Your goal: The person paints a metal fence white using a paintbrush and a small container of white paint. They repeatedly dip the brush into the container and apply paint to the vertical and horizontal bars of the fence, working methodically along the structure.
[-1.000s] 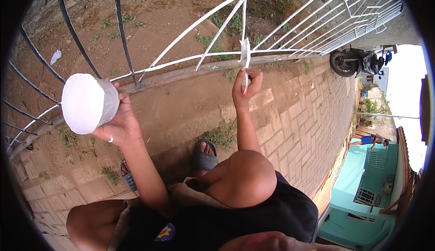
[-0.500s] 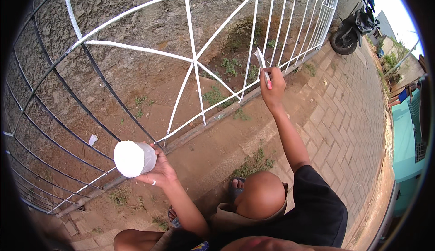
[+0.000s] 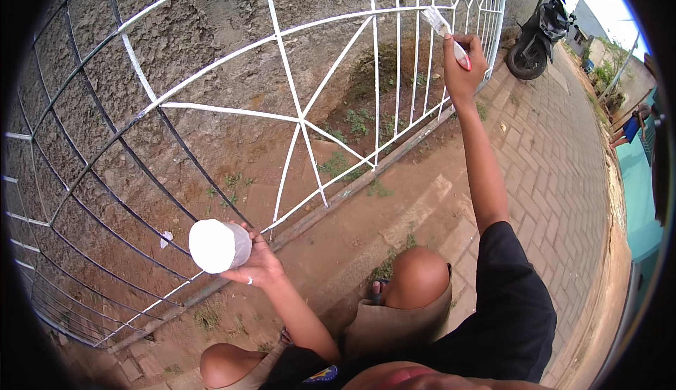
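Observation:
My left hand point(image 3: 259, 263) is wrapped round a translucent plastic cup point(image 3: 243, 243) full of white paint point(image 3: 211, 246), held beside the lower rail of a metal fence point(image 3: 301, 120). Farther off to the right, my right hand point(image 3: 465, 70) grips a paintbrush point(image 3: 441, 22) with a red and white handle. Its white-coated bristles point up and left, at the curved rail among the upright bars; whether they touch it I cannot tell. The fence's middle and right bars are white, while many bars on the left are still dark.
Behind the fence rises a rough wall point(image 3: 218, 45), with soil and small weeds at its foot. Brick paving point(image 3: 535, 179) runs along the right. A parked motorcycle point(image 3: 539, 41) stands at the far right, and a person in blue point(image 3: 629, 128) is beyond it.
My right hand has lifted the paintbrush up and to the right, from near the lower rail to the curved rail. The view has shifted slightly; my left hand still holds the cup.

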{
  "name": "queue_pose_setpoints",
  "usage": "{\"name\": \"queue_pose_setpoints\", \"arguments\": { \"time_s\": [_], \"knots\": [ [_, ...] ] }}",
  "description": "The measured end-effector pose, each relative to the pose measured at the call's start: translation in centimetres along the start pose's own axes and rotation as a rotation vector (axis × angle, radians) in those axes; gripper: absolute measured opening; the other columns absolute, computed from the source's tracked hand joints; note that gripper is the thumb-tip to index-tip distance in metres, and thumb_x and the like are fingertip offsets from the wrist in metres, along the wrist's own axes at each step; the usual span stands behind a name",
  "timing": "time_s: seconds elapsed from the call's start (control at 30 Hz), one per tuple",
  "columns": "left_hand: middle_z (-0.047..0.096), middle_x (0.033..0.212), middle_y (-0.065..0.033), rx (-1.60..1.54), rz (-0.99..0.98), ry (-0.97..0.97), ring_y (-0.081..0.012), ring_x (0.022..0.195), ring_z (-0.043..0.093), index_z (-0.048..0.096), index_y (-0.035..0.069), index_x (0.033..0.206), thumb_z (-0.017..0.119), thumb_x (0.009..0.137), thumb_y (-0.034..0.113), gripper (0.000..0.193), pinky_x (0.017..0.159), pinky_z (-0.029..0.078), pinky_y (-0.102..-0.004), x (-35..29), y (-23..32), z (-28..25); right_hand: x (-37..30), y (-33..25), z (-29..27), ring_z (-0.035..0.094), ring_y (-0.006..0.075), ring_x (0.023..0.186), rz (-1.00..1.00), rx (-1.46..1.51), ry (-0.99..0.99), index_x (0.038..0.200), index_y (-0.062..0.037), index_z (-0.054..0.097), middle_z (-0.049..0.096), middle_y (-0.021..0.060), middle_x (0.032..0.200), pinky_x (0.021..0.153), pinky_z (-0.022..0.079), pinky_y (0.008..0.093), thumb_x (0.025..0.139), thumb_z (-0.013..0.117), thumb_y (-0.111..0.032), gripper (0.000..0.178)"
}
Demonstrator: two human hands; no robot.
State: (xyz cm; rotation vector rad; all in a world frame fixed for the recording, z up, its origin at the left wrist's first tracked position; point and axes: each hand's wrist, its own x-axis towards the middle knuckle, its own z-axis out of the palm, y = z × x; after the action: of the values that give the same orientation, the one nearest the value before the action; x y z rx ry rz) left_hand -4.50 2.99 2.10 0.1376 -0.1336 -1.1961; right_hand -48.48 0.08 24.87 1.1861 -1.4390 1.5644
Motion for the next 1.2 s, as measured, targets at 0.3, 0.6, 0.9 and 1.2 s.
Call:
{"name": "queue_pose_setpoints", "arguments": {
  "time_s": [0.3,0.6,0.9,1.2],
  "knots": [
    [0.051,0.130,-0.0201,0.104,0.148,0.037,-0.0393,0.107,0.057,0.040,0.003,0.142,0.059,0.083,0.049,0.077,0.075,0.050,-0.0396,0.9,0.9,0.5,1.2,-19.1,5.1,0.065,0.0095,0.069,0.120,0.735,-0.215,0.082,-0.0007,0.068,0.071,0.0067,0.075,0.062,0.050,0.0257,0.080,0.080,-0.021,0.023],
    [0.052,0.129,-0.0224,0.199,0.142,0.013,-0.0388,0.106,0.058,0.040,-0.002,0.141,0.056,0.086,0.047,0.075,0.072,0.052,-0.0375,0.2,2.1,1.3,-0.5,-23.0,6.9,0.065,0.0100,0.063,0.151,0.887,-0.378,0.081,0.0006,0.071,0.070,0.0084,0.069,0.059,0.051,0.0259,0.076,0.082,-0.019,0.023],
    [0.054,0.127,-0.0271,0.339,0.166,-0.078,-0.0357,0.098,0.061,0.036,-0.005,0.144,0.055,0.092,0.055,0.081,0.071,0.057,-0.0344,-0.9,1.5,4.8,2.1,-22.5,5.2,0.066,0.0124,0.058,0.294,1.143,-0.423,0.073,0.0003,0.072,0.070,0.0098,0.064,0.058,0.052,0.0265,0.069,0.085,-0.017,0.023],
    [0.053,0.123,-0.0304,0.503,0.015,-0.173,-0.0370,0.098,0.061,0.037,-0.007,0.141,0.052,0.096,0.044,0.071,0.071,0.057,-0.0347,-0.5,6.0,9.8,0.7,-24.1,7.6,0.070,0.0248,0.061,0.276,1.259,-0.136,0.071,-0.0011,0.072,0.069,0.0144,0.065,0.066,0.056,0.0330,0.061,0.083,-0.012,0.019]
  ]
}}
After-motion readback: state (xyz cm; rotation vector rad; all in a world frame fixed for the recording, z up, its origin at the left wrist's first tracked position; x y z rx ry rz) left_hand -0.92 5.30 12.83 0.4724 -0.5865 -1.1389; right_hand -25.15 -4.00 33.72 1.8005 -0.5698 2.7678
